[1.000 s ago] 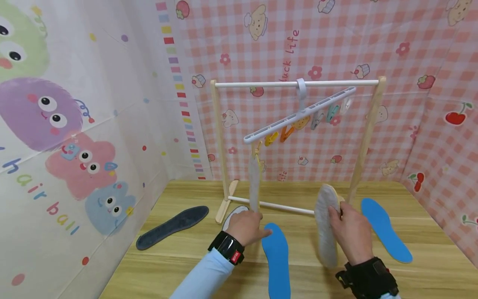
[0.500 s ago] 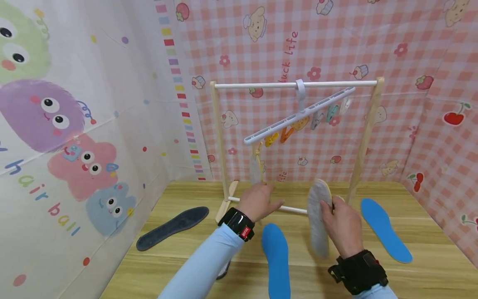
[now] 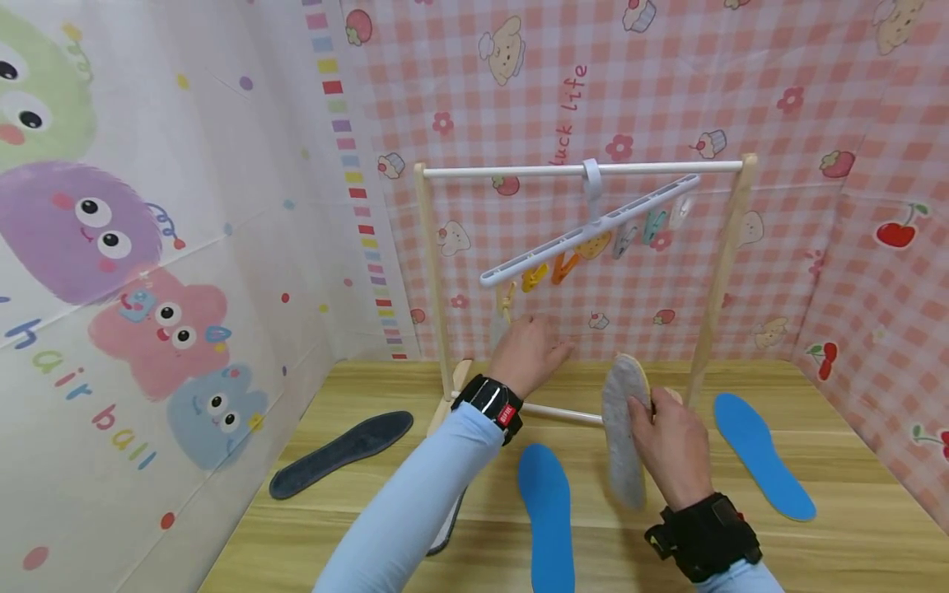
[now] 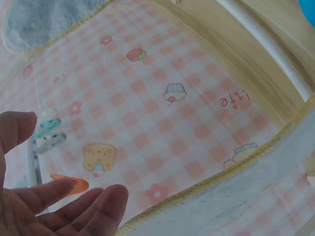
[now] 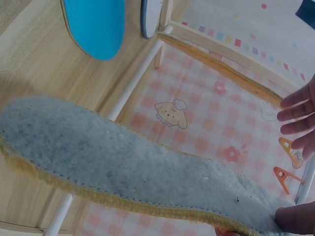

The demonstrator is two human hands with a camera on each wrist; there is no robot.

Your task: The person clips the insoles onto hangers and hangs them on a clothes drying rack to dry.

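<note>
My right hand point(image 3: 667, 445) pinches the grey felt insole point(image 3: 623, 436) upright, long axis vertical, low and right of the clip hanger point(image 3: 589, 231), while my left hand point(image 3: 530, 354), fingers loose and empty, sits nearer those clips.

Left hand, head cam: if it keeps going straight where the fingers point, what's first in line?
Likely the clips hanging under the white hanger bar: the left hand is open, fingers aimed up and forward toward them. Depth is unclear; it could pass them and meet the checked backdrop.
</note>
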